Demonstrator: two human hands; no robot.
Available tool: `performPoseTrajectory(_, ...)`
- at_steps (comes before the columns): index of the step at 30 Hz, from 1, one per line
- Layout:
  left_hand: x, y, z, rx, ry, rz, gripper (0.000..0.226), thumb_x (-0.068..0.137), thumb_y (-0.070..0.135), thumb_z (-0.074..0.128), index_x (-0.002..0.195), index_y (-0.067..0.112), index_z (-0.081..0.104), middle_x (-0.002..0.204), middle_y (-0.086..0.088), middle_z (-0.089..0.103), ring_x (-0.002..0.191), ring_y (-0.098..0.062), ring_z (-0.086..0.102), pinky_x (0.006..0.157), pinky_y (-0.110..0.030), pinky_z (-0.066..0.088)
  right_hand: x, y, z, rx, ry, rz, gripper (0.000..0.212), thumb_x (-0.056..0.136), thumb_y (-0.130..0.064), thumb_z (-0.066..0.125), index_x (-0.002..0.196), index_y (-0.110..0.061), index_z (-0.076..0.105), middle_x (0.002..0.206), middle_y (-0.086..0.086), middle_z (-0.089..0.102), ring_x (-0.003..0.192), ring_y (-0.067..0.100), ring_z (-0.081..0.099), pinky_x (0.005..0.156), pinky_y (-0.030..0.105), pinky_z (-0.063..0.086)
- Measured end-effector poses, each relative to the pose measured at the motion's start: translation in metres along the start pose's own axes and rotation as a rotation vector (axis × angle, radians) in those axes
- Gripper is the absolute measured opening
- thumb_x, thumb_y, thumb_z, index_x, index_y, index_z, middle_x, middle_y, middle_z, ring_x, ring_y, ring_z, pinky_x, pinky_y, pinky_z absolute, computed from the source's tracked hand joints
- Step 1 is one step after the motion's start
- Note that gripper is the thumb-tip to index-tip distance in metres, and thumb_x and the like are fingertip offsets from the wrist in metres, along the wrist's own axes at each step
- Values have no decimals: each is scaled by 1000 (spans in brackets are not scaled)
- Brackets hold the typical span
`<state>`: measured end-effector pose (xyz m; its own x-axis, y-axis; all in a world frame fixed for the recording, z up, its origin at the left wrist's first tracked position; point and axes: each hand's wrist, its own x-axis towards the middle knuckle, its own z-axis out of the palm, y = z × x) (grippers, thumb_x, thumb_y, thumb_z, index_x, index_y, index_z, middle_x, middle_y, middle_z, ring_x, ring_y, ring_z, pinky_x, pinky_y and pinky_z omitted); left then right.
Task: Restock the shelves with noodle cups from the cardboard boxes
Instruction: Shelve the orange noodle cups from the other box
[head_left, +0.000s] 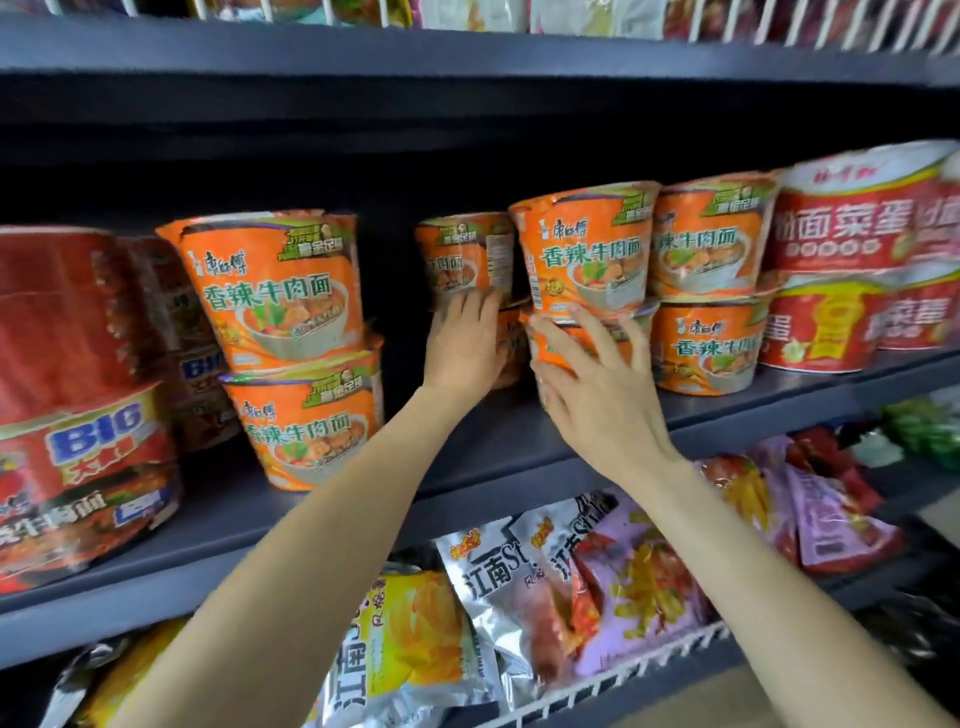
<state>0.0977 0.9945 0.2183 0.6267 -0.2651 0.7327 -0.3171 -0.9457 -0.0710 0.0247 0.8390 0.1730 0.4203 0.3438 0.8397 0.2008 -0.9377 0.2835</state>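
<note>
Two orange noodle cups sit stacked at frame centre on the dark middle shelf. The lower front cup is mostly covered by the right hand, whose grip is spread: fingers splayed and fairly straight, pressed flat against the cup's face, thumb on its left edge. The upper front cup rests on top of it, upright with a slight tilt.

Just left and deeper in the shelf stands a second stack. The left hand lies against the lower rear cup, fingertips reaching the base of the upper rear cup. Its fingers look extended; whether they curl round the cup cannot be told.

Right of the front stack, touching it, another orange pair is stacked. At frame left, a further orange pair stands apart across a dark gap. Red cups fill the right end of the shelf; large red tubs fill the left end.

Below, snack bags lean behind a white wire rail. An upper shelf carries more packets, blurred.
</note>
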Motion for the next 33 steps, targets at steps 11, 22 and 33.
performPoseTrajectory(11, 3, -16, -6, 134, 269, 43, 25, 67, 12, 80, 88, 11, 68, 86, -10, 68, 75, -30, 65, 61, -34, 50, 14, -13, -6, 313, 245, -100, 26, 86, -9, 47, 89, -5, 72, 111, 11, 68, 103, 24, 57, 84, 32, 46)
performPoseTrajectory(22, -23, -21, -20, 117, 214, -71, 27, 84, 6, 64, 110, 5, 58, 109, -17, 60, 98, -35, 57, 52, -36, 49, 42, -62, 2, 498, -349, 229, 59, 93, -20, 55, 145, -16, 26, 151, 18, 24, 106, 33, 61, 86, 34, 49)
performPoseTrajectory(33, -44, -18, -22, -246, 222, -22, 54, 79, -4, 60, 131, -2, 48, 130, -23, 48, 119, -39, 46, 102, -44, 39, 77, -52, -8, 289, -212, 126, 48, 95, -4, 45, 142, -4, 33, 144, 20, 35, 118, 34, 53, 90, 37, 49)
